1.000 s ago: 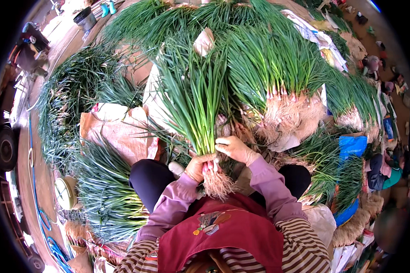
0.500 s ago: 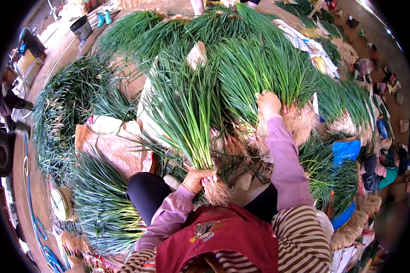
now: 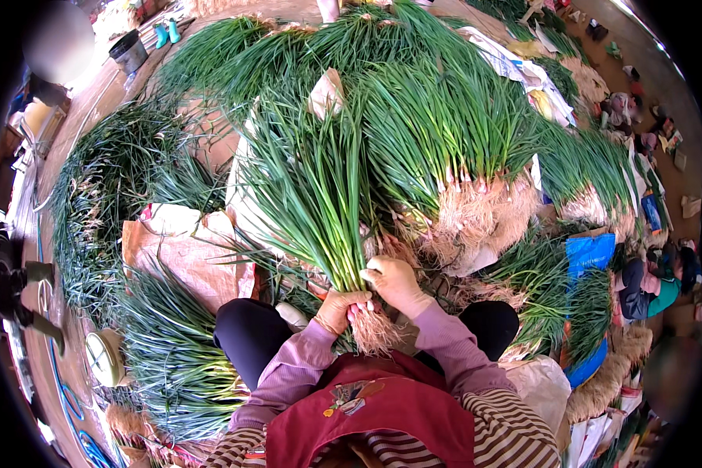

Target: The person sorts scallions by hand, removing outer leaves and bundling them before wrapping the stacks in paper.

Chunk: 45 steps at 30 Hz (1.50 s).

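My left hand (image 3: 338,310) is wrapped round a thick bunch of spring onions (image 3: 329,226) just above its pale, stringy roots (image 3: 376,331). The long green leaves slant up and away to the left. Against the right side of the stalks, my right hand (image 3: 399,285) is closed, thumb and fingers pinched at the bunch beside my left hand. Which stalks it grips is partly hidden by its own fingers. Just beyond lies a big heap of spring onions (image 3: 444,117), its roots (image 3: 483,214) turned toward me.
More spring onions (image 3: 183,355) lie at my left knee, and loose dark leaves (image 3: 105,179) are piled at far left. A tan sack (image 3: 183,253) lies between them. A lidded tub (image 3: 107,357), a black bucket (image 3: 129,52) and a blue hose (image 3: 64,382) are along the left. Blue plastic (image 3: 589,257) is at right.
My right hand has come back from the heap, down and left, to the bunch in my left hand. My left hand has kept its hold. Someone's legs have come into view at far left.
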Each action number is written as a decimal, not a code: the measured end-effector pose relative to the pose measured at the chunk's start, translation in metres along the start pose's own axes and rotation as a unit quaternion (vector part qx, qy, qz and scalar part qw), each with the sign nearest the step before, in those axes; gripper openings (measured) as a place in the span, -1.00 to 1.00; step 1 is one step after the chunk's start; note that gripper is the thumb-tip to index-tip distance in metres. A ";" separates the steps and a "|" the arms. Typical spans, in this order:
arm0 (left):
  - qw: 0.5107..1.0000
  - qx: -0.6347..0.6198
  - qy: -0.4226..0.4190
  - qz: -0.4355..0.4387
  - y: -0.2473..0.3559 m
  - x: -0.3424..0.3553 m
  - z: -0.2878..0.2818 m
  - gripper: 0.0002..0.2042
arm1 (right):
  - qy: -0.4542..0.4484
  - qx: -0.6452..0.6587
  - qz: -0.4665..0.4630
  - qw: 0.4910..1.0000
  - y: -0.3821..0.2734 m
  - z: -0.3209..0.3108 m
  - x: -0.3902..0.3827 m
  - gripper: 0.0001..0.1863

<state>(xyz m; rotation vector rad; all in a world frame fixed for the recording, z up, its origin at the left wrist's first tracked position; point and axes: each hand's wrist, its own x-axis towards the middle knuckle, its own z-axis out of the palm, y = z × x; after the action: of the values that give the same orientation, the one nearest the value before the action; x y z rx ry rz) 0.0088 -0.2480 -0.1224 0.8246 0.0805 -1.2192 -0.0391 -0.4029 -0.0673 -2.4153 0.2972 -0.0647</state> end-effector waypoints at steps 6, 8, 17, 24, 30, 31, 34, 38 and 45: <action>0.993 -0.112 -0.028 -0.002 0.015 -0.014 0.015 -0.77 | 0.173 0.178 0.243 0.938 0.044 0.009 0.011 -0.81; 0.993 -0.070 -0.071 0.067 0.019 -0.024 0.014 -0.60 | -0.003 -0.108 0.073 0.992 0.071 -0.012 0.013 -0.76; 0.990 -0.115 -0.086 0.004 0.007 -0.006 0.010 -0.66 | 0.169 -0.382 0.165 0.893 0.164 -0.142 0.113 -0.72; 0.996 -0.065 -0.059 0.027 0.010 -0.009 0.003 -0.84 | 0.029 0.164 0.123 0.978 0.056 -0.044 0.007 -0.68; 0.997 -0.057 -0.045 0.019 -0.001 -0.003 -0.008 -0.80 | -0.212 0.192 0.160 0.945 0.028 -0.006 -0.039 -0.54; 0.996 -0.058 -0.067 0.013 -0.004 -0.001 -0.011 -0.79 | -0.159 0.224 0.182 0.944 0.026 -0.005 -0.029 -0.57; 0.995 -0.056 -0.081 0.007 -0.008 0.004 -0.017 -0.77 | -0.082 0.332 0.146 0.928 0.029 -0.002 0.001 -0.72; 0.996 -0.062 -0.062 -0.006 0.005 -0.009 -0.002 -0.79 | -0.074 0.430 0.181 0.881 0.017 0.006 0.017 -0.76; 0.999 -0.036 0.023 -0.011 -0.002 -0.004 -0.002 -0.90 | 0.077 0.399 0.124 0.905 0.019 0.038 -0.011 -0.79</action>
<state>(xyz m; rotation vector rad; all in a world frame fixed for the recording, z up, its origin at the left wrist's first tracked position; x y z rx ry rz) 0.0059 -0.2436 -0.1228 0.7907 0.1702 -1.2110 -0.0488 -0.3906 -0.1081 -1.5447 0.5295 -0.2190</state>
